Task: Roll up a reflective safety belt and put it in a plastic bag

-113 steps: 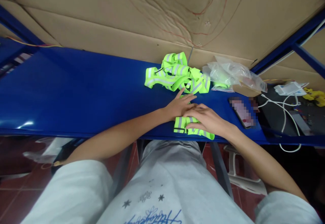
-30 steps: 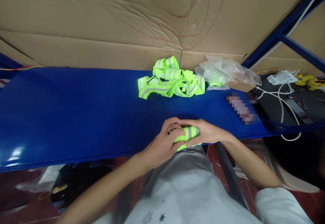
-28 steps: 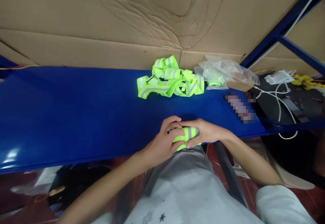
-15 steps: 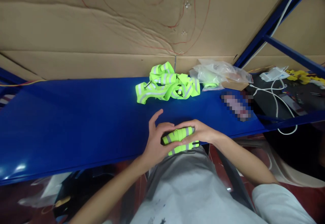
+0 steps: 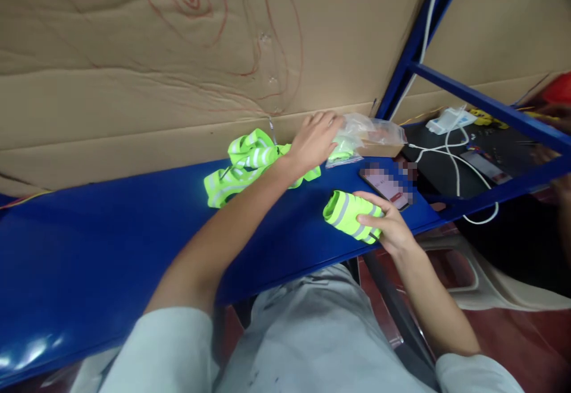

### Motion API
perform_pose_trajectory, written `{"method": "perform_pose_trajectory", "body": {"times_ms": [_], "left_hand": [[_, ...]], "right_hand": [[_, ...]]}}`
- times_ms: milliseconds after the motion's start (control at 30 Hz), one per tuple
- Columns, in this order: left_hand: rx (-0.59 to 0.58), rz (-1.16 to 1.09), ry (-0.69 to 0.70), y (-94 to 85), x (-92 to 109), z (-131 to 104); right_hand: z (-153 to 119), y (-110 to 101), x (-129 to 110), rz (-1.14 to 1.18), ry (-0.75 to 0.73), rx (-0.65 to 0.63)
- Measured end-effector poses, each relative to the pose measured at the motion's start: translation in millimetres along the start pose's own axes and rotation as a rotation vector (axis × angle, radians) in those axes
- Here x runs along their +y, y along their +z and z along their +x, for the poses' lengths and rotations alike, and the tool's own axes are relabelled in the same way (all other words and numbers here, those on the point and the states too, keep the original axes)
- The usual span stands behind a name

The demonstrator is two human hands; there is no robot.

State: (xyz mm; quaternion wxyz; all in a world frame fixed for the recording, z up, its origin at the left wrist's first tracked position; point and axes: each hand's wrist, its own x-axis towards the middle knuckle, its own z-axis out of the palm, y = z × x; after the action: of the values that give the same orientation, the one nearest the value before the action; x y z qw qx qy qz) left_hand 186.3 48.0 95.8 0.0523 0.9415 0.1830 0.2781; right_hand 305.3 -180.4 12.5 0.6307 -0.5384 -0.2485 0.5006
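My right hand (image 5: 387, 226) grips a folded bundle of neon-yellow reflective strap (image 5: 345, 214) with grey stripes, thumb on top, held above the table's front edge. A small black piece shows at the bundle's lower end. My left hand (image 5: 314, 138) reaches to the back of the table, fingers extended and slightly bent at the left edge of a clear plastic bag (image 5: 357, 125). Whether the fingertips touch the bag cannot be made out. Beneath and left of that arm lies a loose pile of the same reflective strap (image 5: 227, 185), partly hidden by the forearm and hand.
A clear bag with neon-yellow material (image 5: 342, 150) lies by a cardboard box (image 5: 382, 148). A phone (image 5: 388, 186) rests on the blue table (image 5: 111, 232). Cardboard (image 5: 134, 101) walls the back; a blue metal frame (image 5: 482, 96) and white cable (image 5: 457, 173) are right. Another person's arm shows at the right edge.
My left hand has let go of the strap bundle and moved up to the plastic bags. My right hand has carried the bundle rightward and slightly up. The view has turned right.
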Motion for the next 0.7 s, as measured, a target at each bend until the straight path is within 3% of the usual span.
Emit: {"method": "perform_pose_trajectory", "body": {"times_ms": [67,133,200,267,367,500,600,700], "left_hand": [[-0.097,0.172,-0.02,15.6,-14.4,32.0],[-0.18,0.224,-0.071,23.0,-26.6,48.0],[-0.181,0.233,-0.072,18.0,-35.2,47.3],[-0.128,0.251,-0.04,0.9,-37.9,28.2],[-0.026,0.317,0.028,-35.2,-28.6,-38.4],[0.015,0.385,0.164,-73.1,-5.7,-178.2],[-0.115,0.408,0.063,-93.1,4.6,-271.6],[-0.304,0.385,-0.113,-107.3,17.5,-316.8]], "right_hand": [[-4.0,-4.3,4.3,-0.003,0.01,0.001],[-6.4,-6.1,10.9,-0.004,0.02,-0.017],[-7.3,-7.8,16.6,-0.007,0.027,-0.033],[-8.1,-10.2,19.9,-0.013,0.032,-0.047],[-12.3,-15.1,21.2,-0.02,0.042,-0.055],[-23.0,-22.8,23.6,-0.032,0.079,-0.04],[-29.3,-24.4,28.5,-0.046,0.132,-0.046],[-30.9,-20.2,33.0,-0.075,0.155,-0.035]]}}
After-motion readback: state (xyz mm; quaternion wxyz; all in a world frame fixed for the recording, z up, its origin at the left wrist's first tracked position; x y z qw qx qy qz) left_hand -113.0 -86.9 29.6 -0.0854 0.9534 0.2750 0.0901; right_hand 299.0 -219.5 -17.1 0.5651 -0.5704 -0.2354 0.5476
